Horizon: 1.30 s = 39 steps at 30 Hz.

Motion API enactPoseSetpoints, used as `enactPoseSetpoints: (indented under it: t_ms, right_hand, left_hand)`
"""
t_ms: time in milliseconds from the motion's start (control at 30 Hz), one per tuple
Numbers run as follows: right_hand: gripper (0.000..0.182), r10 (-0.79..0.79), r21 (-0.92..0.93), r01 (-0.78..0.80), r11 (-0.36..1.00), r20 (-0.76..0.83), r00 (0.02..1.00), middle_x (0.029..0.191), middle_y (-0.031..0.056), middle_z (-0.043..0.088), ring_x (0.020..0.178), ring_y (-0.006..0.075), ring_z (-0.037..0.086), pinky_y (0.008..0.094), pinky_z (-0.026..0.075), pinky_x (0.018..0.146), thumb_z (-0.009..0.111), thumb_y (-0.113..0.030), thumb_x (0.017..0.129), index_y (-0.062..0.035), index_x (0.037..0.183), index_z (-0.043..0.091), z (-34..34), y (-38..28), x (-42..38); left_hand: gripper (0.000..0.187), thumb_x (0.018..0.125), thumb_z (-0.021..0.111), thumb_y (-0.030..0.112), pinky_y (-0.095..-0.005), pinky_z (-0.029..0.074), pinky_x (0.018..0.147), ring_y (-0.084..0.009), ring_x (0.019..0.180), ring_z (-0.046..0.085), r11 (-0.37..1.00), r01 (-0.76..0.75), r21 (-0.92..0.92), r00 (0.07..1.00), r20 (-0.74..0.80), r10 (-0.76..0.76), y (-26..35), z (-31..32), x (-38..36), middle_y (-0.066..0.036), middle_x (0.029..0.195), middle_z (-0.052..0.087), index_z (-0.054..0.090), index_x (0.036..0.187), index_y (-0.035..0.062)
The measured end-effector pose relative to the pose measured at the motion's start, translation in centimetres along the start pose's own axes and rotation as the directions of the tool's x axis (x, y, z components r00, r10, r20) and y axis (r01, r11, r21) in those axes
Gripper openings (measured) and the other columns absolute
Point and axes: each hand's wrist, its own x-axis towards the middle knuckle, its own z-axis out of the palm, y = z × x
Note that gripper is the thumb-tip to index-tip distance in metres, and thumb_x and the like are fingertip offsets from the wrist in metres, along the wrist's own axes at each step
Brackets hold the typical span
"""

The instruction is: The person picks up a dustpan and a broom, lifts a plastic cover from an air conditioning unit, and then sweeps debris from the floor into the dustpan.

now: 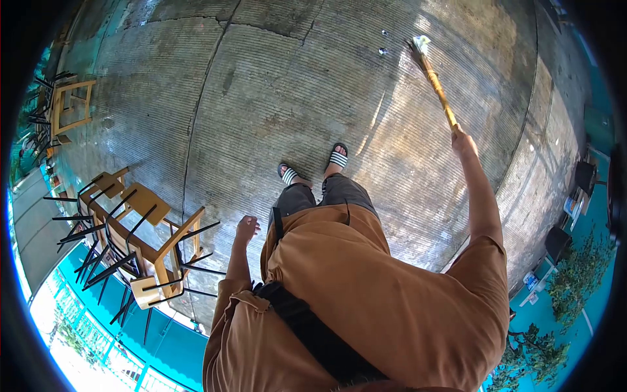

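Observation:
My right hand is closed round the yellow handle of a broom, stretched out ahead and to the right. The broom's dark bristles point away from me, low over the concrete floor. A crumpled white and green piece of litter lies at the bristle tips. Two small white scraps are on the floor left of the broom head. My left hand hangs at my side, fingers loosely bent, with nothing visible in it. Nearest to it are the stacked wooden chairs and table.
To the left, a wooden table carries upturned chairs with black legs. Another wooden frame stands farther off. Along the right edge are dark chairs and green plants. Ridged concrete stretches ahead of my sandals.

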Motion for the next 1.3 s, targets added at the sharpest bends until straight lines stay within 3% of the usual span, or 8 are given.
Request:
enactPoseSetpoints:
  t_ms: [167, 367, 600, 733, 933, 1000, 1100, 1300]
  right_hand:
    - [0.058, -0.311, 0.023, 0.311, 0.95, 0.011, 0.95, 0.086, 0.0247, 0.063, 0.077, 0.0378, 0.063, 0.0469, 0.05, 0.07, 0.04, -0.032, 0.089, -0.01, 0.14, 0.024, 0.1, -6.2, -3.2]
    - [0.065, -0.46, 0.467, 0.217, 0.857, 0.505, 0.73, 0.068, 0.0056, 0.055, 0.051, 0.0127, 0.054, 0.0274, 0.048, 0.047, 0.049, -0.024, 0.088, -0.0197, 0.144, 0.016, 1.6, -24.0, -14.8]
    - [0.061, -0.625, 0.601, 0.194, 0.776, 0.688, 0.37, 0.064, 0.0072, 0.055, 0.049, 0.0152, 0.056, 0.0315, 0.049, 0.041, 0.056, -0.014, 0.082, -0.0172, 0.139, 0.034, 12.5, -40.4, -20.3]
    - [0.064, -0.589, 0.624, 0.019, 0.781, 0.725, 0.357, 0.065, 0.0077, 0.056, 0.046, 0.0144, 0.054, 0.0299, 0.048, 0.039, 0.062, -0.013, 0.081, -0.0186, 0.138, 0.035, 12.0, -42.0, -17.5]
    - [0.056, -0.329, 0.628, -0.098, 0.772, 0.528, 0.783, 0.069, 0.0081, 0.057, 0.044, 0.0144, 0.052, 0.0291, 0.044, 0.039, 0.058, -0.016, 0.081, -0.0127, 0.134, 0.039, 2.8, -30.9, -4.7]
    - [0.057, -0.351, 0.473, 0.17, 0.864, 0.326, 0.878, 0.067, 0.0088, 0.056, 0.045, 0.0155, 0.053, 0.0293, 0.046, 0.041, 0.054, -0.02, 0.084, -0.0097, 0.136, 0.034, 0.7, -31.6, -3.5]
    - [0.058, -0.282, 0.495, 0.155, 0.855, 0.191, 0.94, 0.064, 0.0089, 0.054, 0.047, 0.0157, 0.055, 0.0294, 0.048, 0.044, 0.052, -0.023, 0.085, -0.0085, 0.138, 0.03, -0.9, -33.7, -5.0]
    - [0.065, -0.418, 0.725, -0.076, 0.685, 0.476, 0.773, 0.068, 0.0063, 0.053, 0.052, 0.0138, 0.055, 0.0276, 0.046, 0.044, 0.055, -0.016, 0.086, -0.0159, 0.142, 0.024, -3.4, -38.0, -17.1]
  left_hand:
    - [0.027, 0.09, 0.05, 0.026, -0.0299, 0.051, 0.053, -0.0187, 0.066, 0.064, 0.995, 0.051, -0.083, 0.996, -0.063, -0.056, -2.1, -0.3, 0.2, -0.011, 0.08, 0.063, 0.052, 0.097, 0.0008]
    - [0.028, 0.09, 0.05, 0.026, -0.029, 0.05, 0.056, -0.0179, 0.067, 0.064, 0.991, -0.065, -0.113, 0.991, -0.12, 0.051, 0.9, -0.5, 0.2, -0.011, 0.079, 0.064, 0.055, 0.097, 0.0004]
    - [0.028, 0.09, 0.049, 0.026, -0.0294, 0.05, 0.054, -0.0177, 0.064, 0.064, 0.983, -0.113, -0.146, 0.984, -0.15, 0.091, 1.1, -3.4, 1.8, -0.011, 0.077, 0.064, 0.055, 0.096, -0.0008]
    - [0.029, 0.09, 0.05, 0.027, -0.0295, 0.051, 0.054, -0.0181, 0.065, 0.065, 0.979, -0.155, -0.136, 0.972, -0.197, 0.127, -0.7, -5.3, 1.5, -0.011, 0.076, 0.064, 0.055, 0.095, -0.001]
    - [0.031, 0.09, 0.05, 0.028, -0.0312, 0.052, 0.05, -0.0202, 0.063, 0.065, 0.964, -0.033, -0.265, 0.984, -0.176, -0.014, -7.1, -5.9, 2.4, -0.013, 0.079, 0.064, 0.053, 0.1, -0.0006]
    - [0.031, 0.089, 0.051, 0.028, -0.0318, 0.052, 0.05, -0.0203, 0.063, 0.064, 0.953, 0.055, -0.297, 0.987, -0.127, -0.097, -8.4, -5.9, 2.2, -0.013, 0.08, 0.064, 0.052, 0.1, -0.0005]
    - [0.03, 0.089, 0.05, 0.027, -0.0324, 0.052, 0.05, -0.0202, 0.062, 0.064, 0.93, 0.194, -0.313, 0.974, -0.048, -0.219, -8.6, -6.5, 2.8, -0.013, 0.08, 0.064, 0.052, 0.1, -0.0006]
    - [0.027, 0.088, 0.049, 0.024, -0.0319, 0.051, 0.049, -0.0196, 0.062, 0.063, 0.916, 0.067, -0.397, 0.992, -0.075, -0.105, -4.7, -8.6, 7.2, -0.013, 0.079, 0.064, 0.053, 0.098, -0.0008]
